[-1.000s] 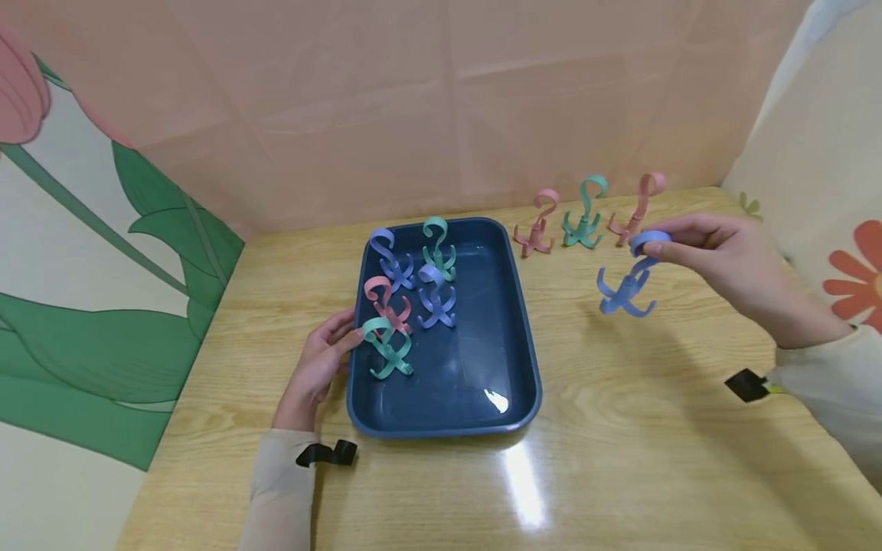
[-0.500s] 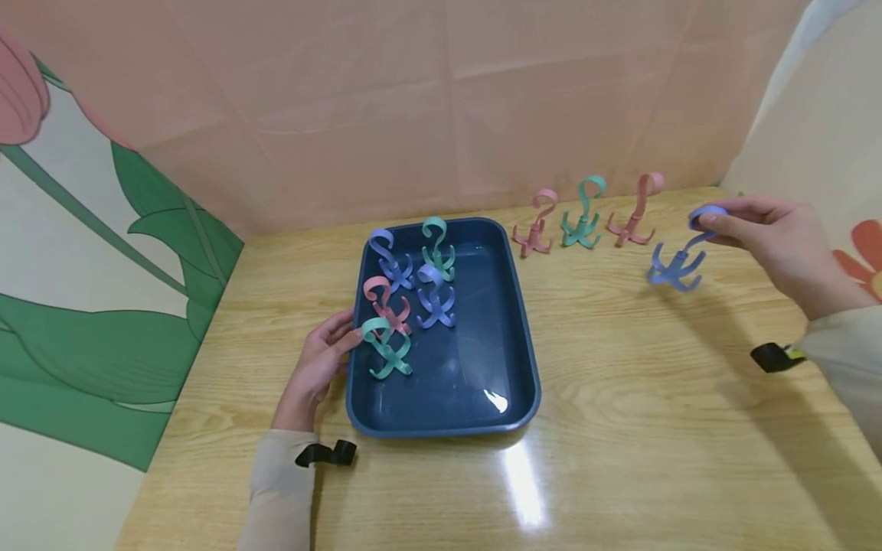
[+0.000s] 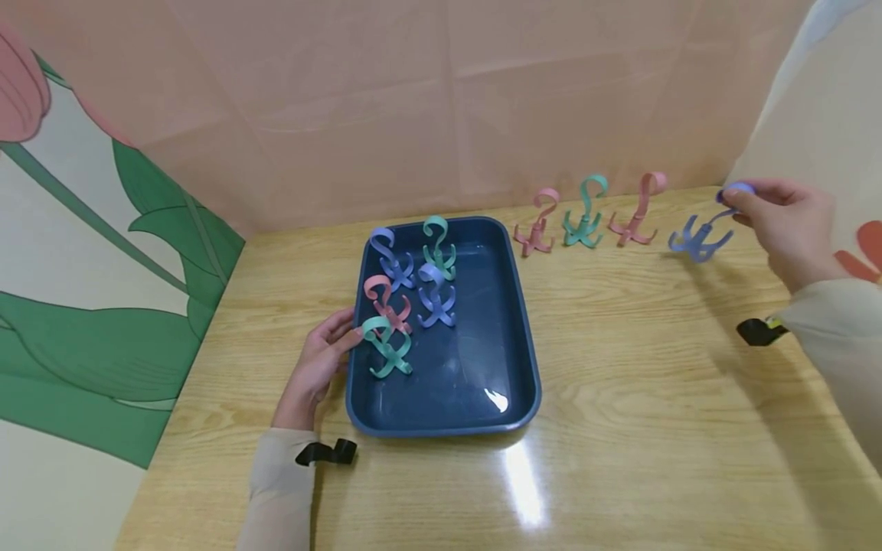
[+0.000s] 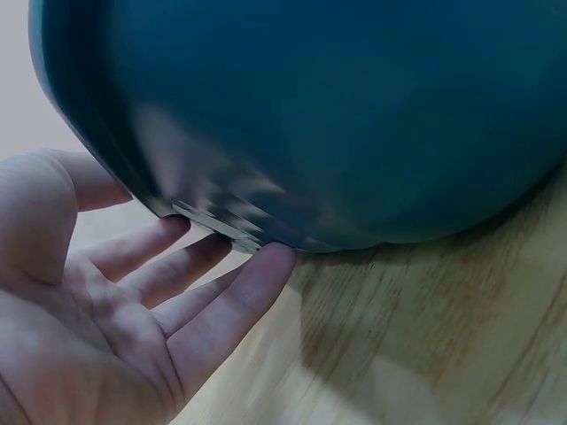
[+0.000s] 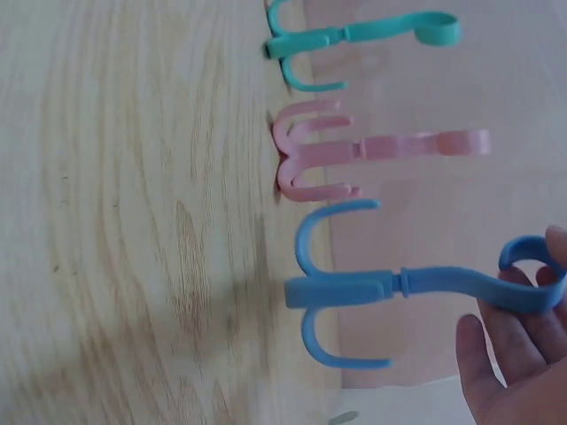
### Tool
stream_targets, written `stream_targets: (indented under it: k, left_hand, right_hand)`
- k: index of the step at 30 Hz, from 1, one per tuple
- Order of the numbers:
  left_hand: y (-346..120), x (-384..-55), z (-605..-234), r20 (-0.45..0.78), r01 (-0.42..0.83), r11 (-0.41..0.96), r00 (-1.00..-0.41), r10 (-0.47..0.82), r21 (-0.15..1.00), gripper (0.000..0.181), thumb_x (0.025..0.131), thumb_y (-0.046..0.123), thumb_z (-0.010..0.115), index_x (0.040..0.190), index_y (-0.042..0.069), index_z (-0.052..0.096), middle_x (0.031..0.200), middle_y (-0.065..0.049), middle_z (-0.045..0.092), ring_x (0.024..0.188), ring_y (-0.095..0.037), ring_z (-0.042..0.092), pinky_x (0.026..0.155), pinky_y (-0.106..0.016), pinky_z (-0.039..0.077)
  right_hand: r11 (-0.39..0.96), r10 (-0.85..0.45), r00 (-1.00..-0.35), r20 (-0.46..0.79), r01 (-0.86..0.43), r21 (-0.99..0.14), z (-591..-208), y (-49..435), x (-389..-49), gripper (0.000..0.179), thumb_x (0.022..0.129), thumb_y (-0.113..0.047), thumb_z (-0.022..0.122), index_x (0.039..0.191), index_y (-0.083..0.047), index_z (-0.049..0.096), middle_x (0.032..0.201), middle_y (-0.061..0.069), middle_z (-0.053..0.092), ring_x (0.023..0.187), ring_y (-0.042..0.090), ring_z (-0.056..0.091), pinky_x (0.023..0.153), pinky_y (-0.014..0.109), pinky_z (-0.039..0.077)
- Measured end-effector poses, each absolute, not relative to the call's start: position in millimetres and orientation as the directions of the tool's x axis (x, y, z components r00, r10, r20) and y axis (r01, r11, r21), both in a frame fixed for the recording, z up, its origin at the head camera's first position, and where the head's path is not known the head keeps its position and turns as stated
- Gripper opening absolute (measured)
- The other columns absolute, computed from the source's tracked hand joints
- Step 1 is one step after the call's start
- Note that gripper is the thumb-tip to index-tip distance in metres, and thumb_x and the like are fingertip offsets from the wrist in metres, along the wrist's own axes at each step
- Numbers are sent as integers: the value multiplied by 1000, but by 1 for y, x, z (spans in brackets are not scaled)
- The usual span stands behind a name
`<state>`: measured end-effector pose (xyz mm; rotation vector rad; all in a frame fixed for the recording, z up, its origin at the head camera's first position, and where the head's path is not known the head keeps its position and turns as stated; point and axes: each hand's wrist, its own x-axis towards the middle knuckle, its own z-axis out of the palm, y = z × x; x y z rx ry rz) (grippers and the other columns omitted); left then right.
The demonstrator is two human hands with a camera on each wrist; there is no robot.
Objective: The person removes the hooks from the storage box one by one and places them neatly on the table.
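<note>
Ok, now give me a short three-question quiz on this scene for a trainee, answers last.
1. Multiple choice: which part of the blue multi-pronged plastic hook does the right hand grip?
A) a prong
B) the curled top
C) the base
2. True or false: the left hand touches the rectangular navy plastic tray.
3. Count: how many plastic hooks are in that tray?

Key:
1. B
2. True
3. Five

The table (image 3: 620,367) had room right of the tray (image 3: 475,321), but hooks (image 3: 584,226) blocked the way by its far right corner.
</note>
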<state>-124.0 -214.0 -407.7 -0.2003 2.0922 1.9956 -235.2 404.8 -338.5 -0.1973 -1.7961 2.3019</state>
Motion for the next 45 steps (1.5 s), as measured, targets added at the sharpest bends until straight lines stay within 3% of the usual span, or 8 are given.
stream_targets:
  k: [9,17,24,28,31,34,45]
  left_hand:
    - [-214,-123,-408,-244,-240,56,-967,70,969,46,92,20,59,136,15,46,134,-10,48,106,-25,57,73,-44,52]
    - [-214,-122,-409,-245,-242,49,-968,59,969,45,91,20,60,134,17,48,133,-8,50,105,-25,57,73,-45,52]
    - [-215,-120,-409,-246,-243,52,-967,61,969,45,91,19,60,135,17,47,133,-8,50,104,-24,58,73,-45,52]
    - [-216,-120,-409,-246,-243,56,-967,62,968,46,92,19,60,135,16,47,133,-9,50,104,-24,58,74,-45,52]
    - [-216,-120,-409,-253,-249,60,-966,60,967,46,92,20,60,136,16,46,133,-8,50,104,-23,58,75,-44,52]
    - [-216,-120,-409,-257,-254,62,-965,52,965,46,91,20,60,135,17,47,133,-7,51,104,-23,58,74,-44,52]
    - [-212,-120,-409,-241,-240,50,-970,31,970,46,90,17,61,134,16,48,130,-8,53,98,-19,60,67,-38,53]
  right_hand:
    - [-211,415,-910,6,-103,-972,-339,402,-260,30,68,-2,81,96,-1,71,80,1,70,63,9,64,54,16,49]
    - [-255,494,-869,-24,-119,-959,-343,396,-273,28,65,1,82,91,-2,71,76,1,69,64,9,65,49,16,47]
    - [-246,556,-830,-36,-124,-961,-346,391,-280,32,63,1,84,91,-3,71,81,2,68,66,9,65,52,15,48]
    - [-251,576,-814,-74,-90,-964,-345,389,-283,33,60,0,85,89,-8,71,83,0,68,67,8,64,47,15,46]
    - [-264,581,-809,-87,-86,-961,-346,386,-285,34,59,1,86,89,-7,71,84,1,68,70,8,64,52,15,47]
    - [-264,586,-805,-88,-86,-961,-348,384,-286,36,59,1,86,91,-6,70,84,1,68,71,7,63,56,15,48]
    - [-244,603,-796,-57,-116,-963,-351,379,-285,38,56,0,87,90,-4,71,80,1,67,66,6,62,50,14,46]
